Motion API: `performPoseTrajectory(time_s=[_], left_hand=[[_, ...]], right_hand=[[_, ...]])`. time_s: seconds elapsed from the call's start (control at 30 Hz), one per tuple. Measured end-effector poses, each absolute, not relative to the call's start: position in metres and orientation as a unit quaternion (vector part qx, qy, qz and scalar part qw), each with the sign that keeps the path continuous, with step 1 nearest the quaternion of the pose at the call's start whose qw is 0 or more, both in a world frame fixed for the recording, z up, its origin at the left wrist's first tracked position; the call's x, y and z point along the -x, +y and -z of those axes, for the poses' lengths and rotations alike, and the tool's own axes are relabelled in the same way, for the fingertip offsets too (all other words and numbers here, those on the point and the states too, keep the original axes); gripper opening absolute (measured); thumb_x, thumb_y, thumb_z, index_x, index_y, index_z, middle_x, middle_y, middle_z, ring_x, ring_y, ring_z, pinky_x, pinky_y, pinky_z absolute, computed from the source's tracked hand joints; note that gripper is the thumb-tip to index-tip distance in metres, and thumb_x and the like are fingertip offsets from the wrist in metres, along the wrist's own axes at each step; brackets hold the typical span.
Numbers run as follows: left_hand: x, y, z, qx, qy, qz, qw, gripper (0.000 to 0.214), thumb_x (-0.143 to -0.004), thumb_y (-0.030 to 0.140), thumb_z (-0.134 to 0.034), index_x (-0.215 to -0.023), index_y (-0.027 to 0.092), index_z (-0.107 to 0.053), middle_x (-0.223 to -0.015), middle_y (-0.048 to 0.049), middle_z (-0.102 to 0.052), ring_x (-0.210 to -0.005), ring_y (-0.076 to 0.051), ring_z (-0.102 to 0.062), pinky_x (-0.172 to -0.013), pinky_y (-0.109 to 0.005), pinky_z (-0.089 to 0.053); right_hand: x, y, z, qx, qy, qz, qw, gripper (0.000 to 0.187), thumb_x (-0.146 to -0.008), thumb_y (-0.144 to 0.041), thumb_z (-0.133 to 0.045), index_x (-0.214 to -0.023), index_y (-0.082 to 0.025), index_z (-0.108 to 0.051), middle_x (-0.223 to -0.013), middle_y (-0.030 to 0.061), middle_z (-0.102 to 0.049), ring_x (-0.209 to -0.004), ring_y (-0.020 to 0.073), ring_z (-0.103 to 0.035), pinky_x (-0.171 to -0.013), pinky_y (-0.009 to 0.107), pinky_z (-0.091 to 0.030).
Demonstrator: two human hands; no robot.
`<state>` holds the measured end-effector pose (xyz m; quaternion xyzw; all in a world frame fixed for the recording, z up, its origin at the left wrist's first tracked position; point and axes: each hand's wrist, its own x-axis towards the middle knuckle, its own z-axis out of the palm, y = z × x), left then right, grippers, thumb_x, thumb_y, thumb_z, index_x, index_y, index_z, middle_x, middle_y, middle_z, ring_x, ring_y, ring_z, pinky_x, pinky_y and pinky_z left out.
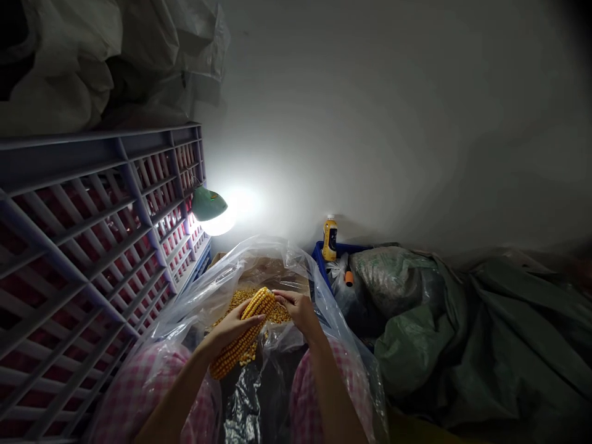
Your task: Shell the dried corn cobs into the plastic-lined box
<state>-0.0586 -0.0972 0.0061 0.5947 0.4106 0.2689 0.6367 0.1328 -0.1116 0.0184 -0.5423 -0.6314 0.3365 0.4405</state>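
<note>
An ear of dried yellow corn (253,316) lies slantwise in my left hand (234,325), whose fingers and thumb are wrapped round its middle. My right hand (296,308) is closed at the upper end of the ear, its bent fingertips pressed against the kernels there. Whether loose kernels are between those fingertips is too small to tell. Below both hands, a heap of loose corn kernels (278,313) lies inside a large clear plastic bag (189,320), which spreads open over both knees.
To the left stands a purple slatted crate (124,237), with a lit green-topped lamp (209,203) hanging on it. A yellow bottle (330,239) rests at a blue bin (319,259). Dark green sheeting (499,333) and stuffed bags (393,271) fill the right side. A pale wall rises behind.
</note>
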Motion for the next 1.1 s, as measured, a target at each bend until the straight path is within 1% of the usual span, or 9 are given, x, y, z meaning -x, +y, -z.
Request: performPoseTrajectory(time_s=[0.2,0.3,0.4,0.57,0.67,0.73,0.83,0.93,1.1], left_hand=[[0.063,-0.098,-0.008,-0.6,0.407,-0.237,0.647,0.059,-0.07,0.04,-0.066,-0.123,0.019,-0.052,-0.113,-0.008,-0.062,-0.09,-0.023,-0.061,-0.075,-0.029,-0.049],[0.064,-0.099,-0.006,-0.584,0.409,-0.225,0.663,0.061,-0.071,0.04,-0.066,-0.125,0.019,-0.05,-0.109,-0.0079,-0.063,-0.08,-0.02,-0.062,-0.066,-0.028,-0.05],[0.063,-0.102,-0.004,-0.561,0.409,-0.23,0.681,0.06,-0.072,0.041,-0.064,-0.127,0.02,-0.049,-0.104,-0.0069,-0.064,-0.074,-0.018,-0.062,-0.062,-0.028,-0.051],[0.06,-0.105,-0.002,-0.522,0.382,-0.217,0.731,0.062,-0.072,0.041,-0.065,-0.127,0.02,-0.047,-0.092,-0.0056,-0.064,-0.069,-0.017,-0.061,-0.06,-0.029,-0.051],[0.06,-0.105,-0.004,-0.494,0.378,-0.236,0.747,0.063,-0.071,0.043,-0.066,-0.126,0.019,-0.046,-0.085,-0.0052,-0.064,-0.065,-0.017,-0.061,-0.059,-0.029,-0.051],[0.06,-0.105,-0.006,-0.466,0.383,-0.246,0.759,0.062,-0.071,0.045,-0.065,-0.124,0.018,-0.046,-0.081,-0.005,-0.064,-0.064,-0.017,-0.062,-0.058,-0.028,-0.051],[0.061,-0.105,-0.009,-0.432,0.391,-0.246,0.775,0.059,-0.072,0.046,-0.064,-0.12,0.017,-0.046,-0.079,-0.0052,-0.063,-0.063,-0.018,-0.062,-0.057,-0.028,-0.05],[0.063,-0.106,-0.009,-0.428,0.376,-0.25,0.783,0.057,-0.073,0.045,-0.065,-0.119,0.018,-0.047,-0.079,-0.0051,-0.064,-0.062,-0.017,-0.062,-0.058,-0.03,-0.051],[0.066,-0.109,-0.009,-0.434,0.371,-0.25,0.782,0.052,-0.072,0.041,-0.066,-0.116,0.018,-0.051,-0.088,-0.0072,-0.065,-0.068,-0.018,-0.063,-0.063,-0.031,-0.051]], right_hand=[[-0.14,-0.114,-0.021,0.533,-0.656,-0.338,0.414,0.027,-0.082,-0.036,-0.052,-0.094,-0.024,-0.072,-0.091,0.0038,-0.073,-0.088,0.022,-0.066,-0.081,0.034,-0.049],[-0.137,-0.115,-0.02,0.532,-0.664,-0.327,0.411,0.024,-0.081,-0.033,-0.053,-0.093,-0.024,-0.072,-0.09,0.0028,-0.073,-0.086,0.0212,-0.066,-0.079,0.031,-0.048],[-0.131,-0.113,-0.015,0.539,-0.655,-0.315,0.425,0.024,-0.082,-0.031,-0.052,-0.095,-0.024,-0.072,-0.092,0.0036,-0.072,-0.085,0.0207,-0.064,-0.081,0.031,-0.046],[-0.123,-0.105,-0.009,0.558,-0.597,-0.335,0.47,0.029,-0.082,-0.034,-0.051,-0.095,-0.018,-0.071,-0.091,0.0075,-0.071,-0.084,0.0225,-0.064,-0.08,0.034,-0.047],[-0.125,-0.106,-0.011,0.551,-0.553,-0.383,0.494,0.037,-0.083,-0.04,-0.046,-0.1,-0.016,-0.069,-0.092,0.0091,-0.071,-0.083,0.0219,-0.065,-0.076,0.034,-0.051],[-0.128,-0.108,-0.014,0.532,-0.536,-0.424,0.5,0.043,-0.085,-0.045,-0.043,-0.105,-0.017,-0.067,-0.091,0.0085,-0.071,-0.079,0.0204,-0.066,-0.073,0.034,-0.053],[-0.132,-0.112,-0.018,0.5,-0.531,-0.471,0.496,0.041,-0.08,-0.048,-0.052,-0.102,-0.018,-0.069,-0.092,0.0072,-0.071,-0.08,0.0208,-0.067,-0.077,0.036,-0.053],[-0.135,-0.113,-0.02,0.492,-0.528,-0.486,0.493,0.038,-0.073,-0.045,-0.063,-0.097,-0.018,-0.071,-0.092,0.0067,-0.072,-0.084,0.0225,-0.066,-0.081,0.038,-0.052],[-0.138,-0.114,-0.024,0.49,-0.534,-0.499,0.476,0.035,-0.071,-0.044,-0.065,-0.093,-0.018,-0.073,-0.085,0.005,-0.073,-0.08,0.0214,-0.066,-0.08,0.037,-0.052]])
